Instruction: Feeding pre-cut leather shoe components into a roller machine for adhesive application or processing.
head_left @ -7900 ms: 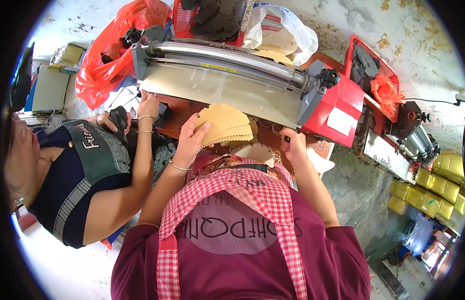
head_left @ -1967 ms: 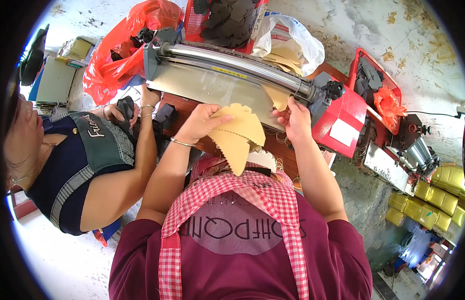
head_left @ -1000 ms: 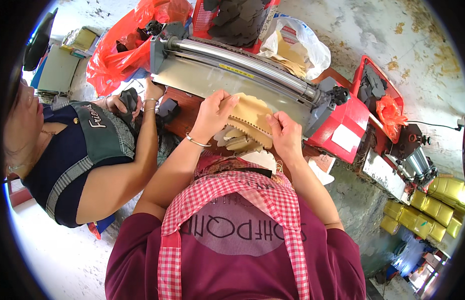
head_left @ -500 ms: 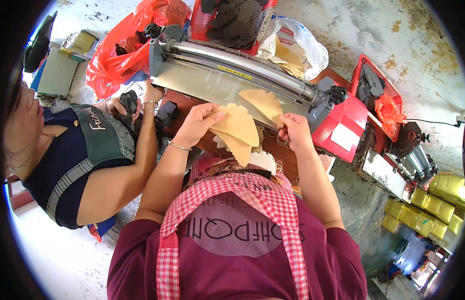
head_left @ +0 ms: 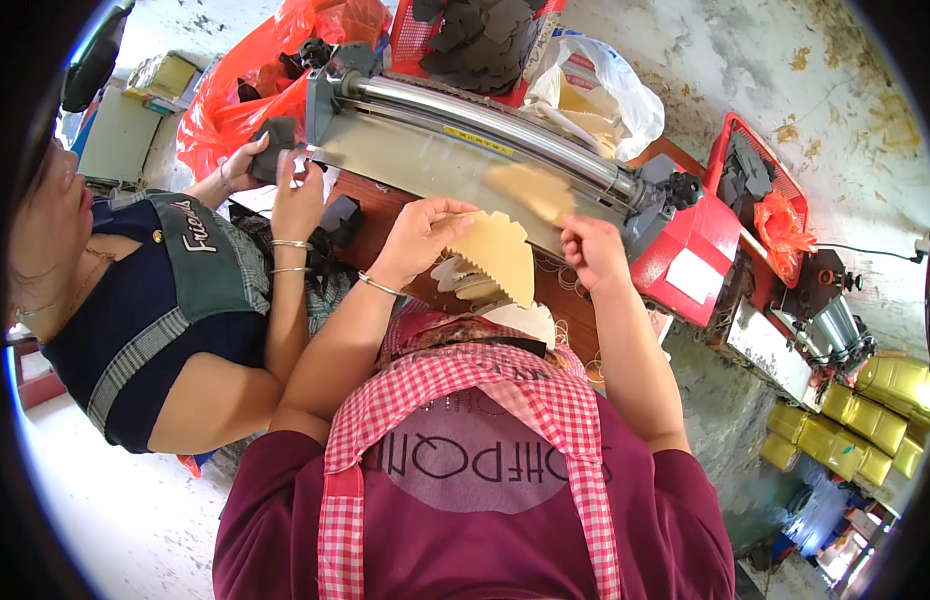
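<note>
Tan cut pieces [head_left: 500, 255]: matt, paper-like. Machine roller [head_left: 485, 125]: glossy smooth metal. Far-left bag [head_left: 235, 100]: shiny red plastic. Apron [head_left: 465, 400]: checked cloth.

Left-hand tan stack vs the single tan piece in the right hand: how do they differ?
The stack in the left hand is several fanned pieces; the single piece in the right hand is one sheet. The stack sits nearer the person's chest; the single piece is held out at the roller machine. The stack looks sharp with zigzag edges; the single piece is blurred. Both are tan, flat and thin.
</note>
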Demonstrator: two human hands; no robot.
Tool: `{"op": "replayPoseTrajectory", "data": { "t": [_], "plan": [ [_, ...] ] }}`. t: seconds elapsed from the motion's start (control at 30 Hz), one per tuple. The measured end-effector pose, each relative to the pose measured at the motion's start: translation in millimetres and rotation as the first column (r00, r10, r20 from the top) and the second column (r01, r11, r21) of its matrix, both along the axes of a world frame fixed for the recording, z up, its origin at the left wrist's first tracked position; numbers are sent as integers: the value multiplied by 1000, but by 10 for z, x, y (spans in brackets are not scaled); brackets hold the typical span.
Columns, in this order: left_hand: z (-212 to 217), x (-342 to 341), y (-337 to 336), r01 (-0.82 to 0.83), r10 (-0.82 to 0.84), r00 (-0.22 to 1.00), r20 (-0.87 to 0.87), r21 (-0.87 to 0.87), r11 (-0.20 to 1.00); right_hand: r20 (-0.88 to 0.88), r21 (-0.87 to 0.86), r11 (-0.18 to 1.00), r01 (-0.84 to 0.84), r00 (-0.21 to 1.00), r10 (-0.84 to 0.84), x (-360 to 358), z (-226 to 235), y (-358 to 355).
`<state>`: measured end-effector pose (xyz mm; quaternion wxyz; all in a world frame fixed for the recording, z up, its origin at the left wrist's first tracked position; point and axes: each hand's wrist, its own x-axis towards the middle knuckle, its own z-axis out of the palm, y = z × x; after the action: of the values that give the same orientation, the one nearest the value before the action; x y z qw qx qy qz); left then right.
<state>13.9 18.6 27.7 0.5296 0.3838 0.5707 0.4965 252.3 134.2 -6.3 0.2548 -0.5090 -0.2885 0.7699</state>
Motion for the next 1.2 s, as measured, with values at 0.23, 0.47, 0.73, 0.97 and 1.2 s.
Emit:
{"op": "replayPoseTrajectory", "data": {
  "t": [0.23,0.47,0.73,0.97,1.2],
  "plan": [
    [28,53,63,-151,203,813,-546,138,979,164,380,888,-260,964,212,-215,329,-459],
    [25,35,22,-78,128,806,-577,111,991,462,492,808,-324,884,73,-235,460,-445],
    [-83,1,-38,-56,65,993,-100,88,995,-137,81,958,275,955,-262,-117,214,-109],
    [13,57,18,-137,223,749,-623,183,973,282,462,779,-424,903,325,-230,561,-553],
    [50,-43,-12,56,-56,995,-83,-11,998,124,142,968,-208,974,191,-37,111,-131]
  ]
}}
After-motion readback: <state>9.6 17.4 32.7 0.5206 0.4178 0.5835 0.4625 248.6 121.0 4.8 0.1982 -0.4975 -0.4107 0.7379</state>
